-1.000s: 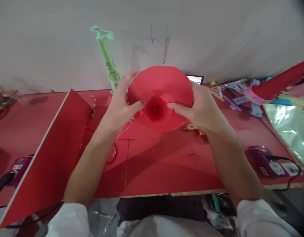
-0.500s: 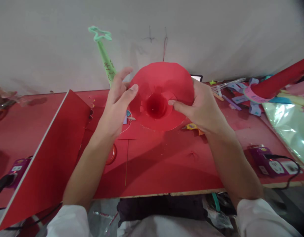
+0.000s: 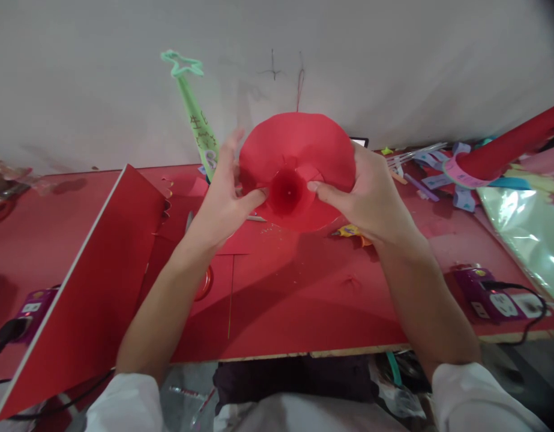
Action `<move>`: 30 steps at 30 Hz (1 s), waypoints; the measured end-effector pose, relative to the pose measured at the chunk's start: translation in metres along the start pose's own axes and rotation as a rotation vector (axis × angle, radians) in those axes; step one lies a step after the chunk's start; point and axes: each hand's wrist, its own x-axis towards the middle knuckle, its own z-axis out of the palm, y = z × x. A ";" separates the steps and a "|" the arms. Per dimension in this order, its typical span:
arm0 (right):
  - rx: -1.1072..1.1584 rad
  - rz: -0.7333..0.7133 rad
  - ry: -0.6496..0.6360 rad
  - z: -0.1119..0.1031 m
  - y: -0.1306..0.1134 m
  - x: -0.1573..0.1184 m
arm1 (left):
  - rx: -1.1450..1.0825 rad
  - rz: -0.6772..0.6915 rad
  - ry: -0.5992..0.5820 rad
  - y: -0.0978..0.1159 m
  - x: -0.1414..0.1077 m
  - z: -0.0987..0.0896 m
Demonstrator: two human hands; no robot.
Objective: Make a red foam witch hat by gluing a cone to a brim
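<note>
A round red paper piece [image 3: 299, 135] with a deep funnel-like hole at its middle is held up over the red table, its opening facing me. My left hand [image 3: 227, 195] grips its left side, with the thumb pressed beside the hole and the fingers behind the rim. On the right side my right hand [image 3: 364, 189] pinches it, thumb tip at the right edge of the hole, fingers hidden behind. Small tabs of paper show around the hole. What lies behind the disc is hidden.
A red board [image 3: 87, 288] leans at the left. Purple power sockets [image 3: 493, 294] sit at the right, near a shiny clear sheet [image 3: 524, 228]. A green stick [image 3: 198, 120] stands by the wall. A yellow glue gun [image 3: 349, 231] lies behind my right wrist.
My left thumb has moved right and down from the disc's outer part to the edge of the hole, and the left fingers have closed in. The disc has tilted slightly.
</note>
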 end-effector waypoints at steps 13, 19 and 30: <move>-0.016 0.017 -0.026 -0.002 -0.001 -0.001 | -0.127 -0.119 -0.062 -0.002 -0.001 0.001; 0.001 0.016 -0.022 -0.002 0.002 -0.001 | -0.125 -0.109 -0.058 0.002 0.000 -0.001; 0.036 0.016 -0.018 0.000 0.002 -0.001 | -0.111 -0.096 -0.071 -0.006 0.002 -0.004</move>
